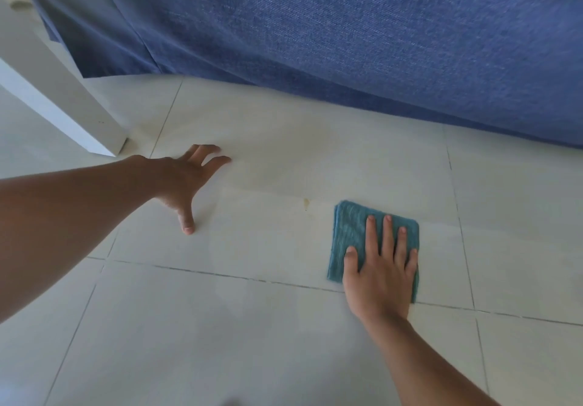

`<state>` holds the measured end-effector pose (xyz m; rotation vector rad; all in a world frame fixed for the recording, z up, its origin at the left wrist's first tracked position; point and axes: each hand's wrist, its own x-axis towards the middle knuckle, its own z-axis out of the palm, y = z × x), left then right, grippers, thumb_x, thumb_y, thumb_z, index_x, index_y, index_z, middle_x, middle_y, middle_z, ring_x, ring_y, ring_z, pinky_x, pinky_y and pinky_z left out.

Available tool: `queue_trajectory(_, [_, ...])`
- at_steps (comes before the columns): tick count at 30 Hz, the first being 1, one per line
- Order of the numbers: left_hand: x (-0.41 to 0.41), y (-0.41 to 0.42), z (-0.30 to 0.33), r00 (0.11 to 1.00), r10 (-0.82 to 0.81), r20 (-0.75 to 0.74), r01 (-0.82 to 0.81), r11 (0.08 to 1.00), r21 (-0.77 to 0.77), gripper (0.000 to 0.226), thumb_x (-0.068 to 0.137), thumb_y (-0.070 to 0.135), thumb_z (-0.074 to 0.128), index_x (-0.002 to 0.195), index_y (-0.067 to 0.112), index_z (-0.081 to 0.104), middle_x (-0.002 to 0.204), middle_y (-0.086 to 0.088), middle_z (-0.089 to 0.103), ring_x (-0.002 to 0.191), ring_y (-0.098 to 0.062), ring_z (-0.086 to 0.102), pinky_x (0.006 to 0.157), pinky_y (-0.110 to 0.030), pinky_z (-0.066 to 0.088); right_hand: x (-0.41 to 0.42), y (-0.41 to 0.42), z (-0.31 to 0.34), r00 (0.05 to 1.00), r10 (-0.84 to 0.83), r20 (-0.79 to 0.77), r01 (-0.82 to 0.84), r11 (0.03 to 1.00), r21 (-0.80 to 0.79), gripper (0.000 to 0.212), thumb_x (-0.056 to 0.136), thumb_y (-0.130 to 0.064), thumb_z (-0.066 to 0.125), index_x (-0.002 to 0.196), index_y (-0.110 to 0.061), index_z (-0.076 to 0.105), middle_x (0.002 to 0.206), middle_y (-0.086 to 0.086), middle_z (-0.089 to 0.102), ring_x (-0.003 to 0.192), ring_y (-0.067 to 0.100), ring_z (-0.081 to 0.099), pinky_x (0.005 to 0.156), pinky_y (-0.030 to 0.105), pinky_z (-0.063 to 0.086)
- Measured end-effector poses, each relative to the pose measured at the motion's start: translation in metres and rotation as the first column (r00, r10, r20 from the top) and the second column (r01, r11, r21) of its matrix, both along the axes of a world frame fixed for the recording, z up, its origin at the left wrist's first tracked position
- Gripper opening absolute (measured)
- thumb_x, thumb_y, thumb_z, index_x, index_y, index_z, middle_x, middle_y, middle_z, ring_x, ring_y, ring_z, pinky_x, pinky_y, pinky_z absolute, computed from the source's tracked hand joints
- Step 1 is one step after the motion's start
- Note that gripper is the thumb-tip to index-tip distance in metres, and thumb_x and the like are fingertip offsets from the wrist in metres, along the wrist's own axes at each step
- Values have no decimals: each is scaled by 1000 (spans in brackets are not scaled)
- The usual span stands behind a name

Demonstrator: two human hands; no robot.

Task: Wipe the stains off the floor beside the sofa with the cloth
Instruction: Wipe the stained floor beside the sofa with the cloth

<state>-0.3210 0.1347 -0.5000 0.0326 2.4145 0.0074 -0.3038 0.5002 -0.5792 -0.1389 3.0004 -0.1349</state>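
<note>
A folded teal cloth [350,232] lies flat on the pale tiled floor [252,326], just in front of the blue sofa [378,42]. My right hand [381,273] presses down on the cloth with its fingers spread flat over it. A small yellowish stain [306,203] marks the tile a little to the left of the cloth, with a faint damp patch [299,153] beyond it. My left hand [189,181] rests on the floor to the left of the stain, fingers apart, holding nothing.
A white furniture leg [79,121] stands at the left, close to my left hand. The sofa's fabric skirt runs along the far side of the floor. Dark grout lines cross the tiles.
</note>
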Motion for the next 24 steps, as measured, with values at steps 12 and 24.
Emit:
queue_trajectory(12, [0,1,4,1000,8,0,-8,1000,-10,157,43,49,95,153,30,-16,153,7,-19,148,-20,1,107,-39,43,-55,-23,-3,1000,7,2,-7,1000,-9,71,95,-53,13,161,-28,3,170,1,-2,156,27,-3,125,52,0])
queue_trajectory(24, [7,-10,-2,999,-9,-38,10,999,36,156,47,56,91,153,33,-21,157,9,-25,151,-19,-3,114,-35,33,-51,-101,5,998,37,56,-34,997,-62,69,99,-49,20,160,-27,-1,170,2,-10,155,28,-12,123,54,-8])
